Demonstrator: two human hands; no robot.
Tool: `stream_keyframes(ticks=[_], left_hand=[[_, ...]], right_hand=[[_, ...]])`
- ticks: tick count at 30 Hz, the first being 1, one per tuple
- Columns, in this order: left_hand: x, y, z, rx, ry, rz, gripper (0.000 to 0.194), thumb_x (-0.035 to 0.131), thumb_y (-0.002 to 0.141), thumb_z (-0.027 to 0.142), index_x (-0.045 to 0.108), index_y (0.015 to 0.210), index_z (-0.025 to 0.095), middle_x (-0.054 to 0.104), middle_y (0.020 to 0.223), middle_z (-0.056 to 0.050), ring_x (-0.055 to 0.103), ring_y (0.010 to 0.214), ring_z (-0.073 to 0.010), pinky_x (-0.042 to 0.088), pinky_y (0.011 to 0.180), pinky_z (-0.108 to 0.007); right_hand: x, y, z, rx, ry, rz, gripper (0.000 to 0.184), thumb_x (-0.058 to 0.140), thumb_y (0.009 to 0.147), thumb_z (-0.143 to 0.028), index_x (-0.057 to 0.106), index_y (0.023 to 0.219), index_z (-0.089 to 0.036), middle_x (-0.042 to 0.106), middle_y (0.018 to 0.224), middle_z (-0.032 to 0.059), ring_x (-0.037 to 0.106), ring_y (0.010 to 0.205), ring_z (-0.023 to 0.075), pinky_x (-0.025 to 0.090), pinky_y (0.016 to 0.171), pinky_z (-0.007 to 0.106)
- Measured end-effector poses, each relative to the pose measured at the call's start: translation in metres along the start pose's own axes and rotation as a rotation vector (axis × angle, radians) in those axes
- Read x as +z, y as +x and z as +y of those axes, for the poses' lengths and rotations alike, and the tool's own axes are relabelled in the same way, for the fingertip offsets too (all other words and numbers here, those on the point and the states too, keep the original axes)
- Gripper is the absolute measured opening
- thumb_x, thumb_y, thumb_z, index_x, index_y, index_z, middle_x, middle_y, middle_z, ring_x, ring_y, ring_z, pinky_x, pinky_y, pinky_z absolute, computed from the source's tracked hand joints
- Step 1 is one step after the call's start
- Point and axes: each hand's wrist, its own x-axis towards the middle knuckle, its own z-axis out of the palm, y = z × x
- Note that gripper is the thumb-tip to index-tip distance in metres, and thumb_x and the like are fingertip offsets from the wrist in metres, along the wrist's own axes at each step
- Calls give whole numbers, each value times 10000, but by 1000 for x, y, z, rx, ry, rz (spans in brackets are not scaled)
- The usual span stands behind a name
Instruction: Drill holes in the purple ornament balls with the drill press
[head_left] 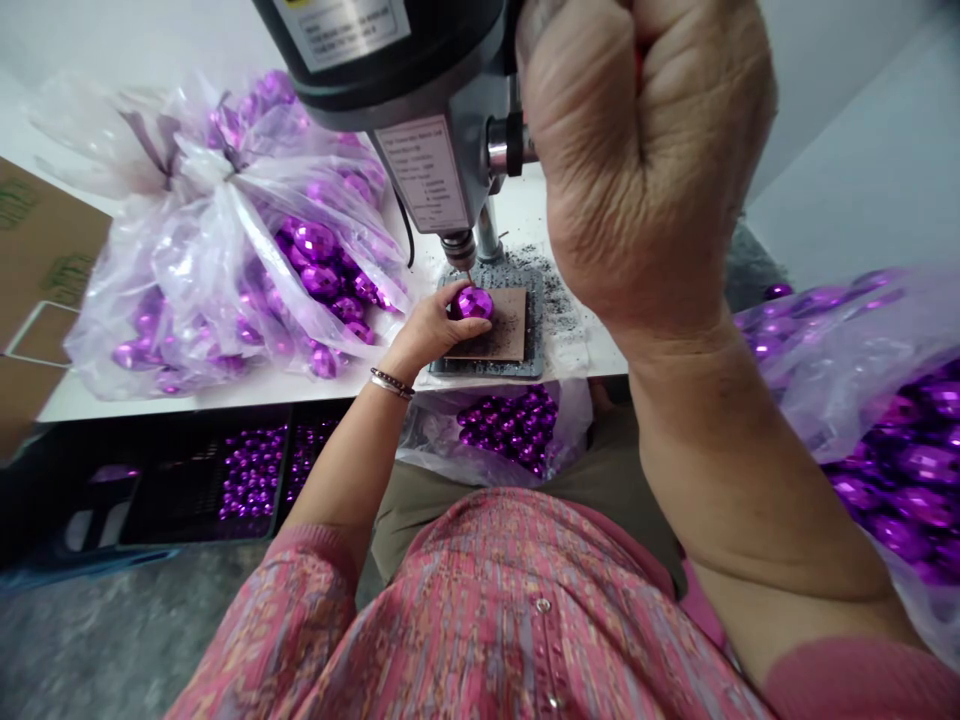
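My left hand point(429, 328) grips a shiny purple faceted bead point(473, 302) on a brown pad point(504, 330) that lies on the drill press base point(534, 330). The drill bit point(469, 274) touches the top of the bead, under the chuck point(459, 246). My right hand point(645, 160) is closed in a fist around the press lever, close to the camera; only a red sliver of the handle point(638, 62) shows. The drill press head point(405, 80) fills the top of the view.
A large clear bag of purple beads point(240, 240) lies on the white table point(112, 400) at left. Another bag point(892, 440) is at right, a smaller one point(510, 425) on my lap. A black tray of beads point(251, 470) sits below the table. Cardboard point(37, 250) is far left.
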Motion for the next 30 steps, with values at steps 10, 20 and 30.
stream_keyframes(ticks=[10, 20, 30], left_hand=[[14, 2, 15, -16, 106, -48, 551, 827, 669, 234, 677, 1194, 159, 731, 1019, -37, 665, 974, -227, 527, 950, -356], [21, 2, 12, 5, 106, 15, 500, 845, 640, 247, 687, 1112, 189, 732, 979, -25, 671, 939, -242, 538, 909, -368], [25, 0, 10, 32, 72, 18, 499, 834, 687, 283, 694, 1153, 172, 722, 982, -37, 669, 936, -251, 530, 897, -366]], right_hand=[[2, -3, 7, -64, 190, 60, 163, 370, 962, -308, 412, 893, -166, 435, 848, -31, 405, 770, -50, 377, 830, 104], [11, -17, 23, -154, -23, 204, 249, 452, 840, -339, 308, 765, -150, 297, 760, 4, 300, 696, -12, 392, 759, 101], [16, -31, 45, -363, -70, 219, 173, 499, 843, -215, 377, 754, -131, 321, 707, -2, 320, 654, -18, 290, 647, 147]])
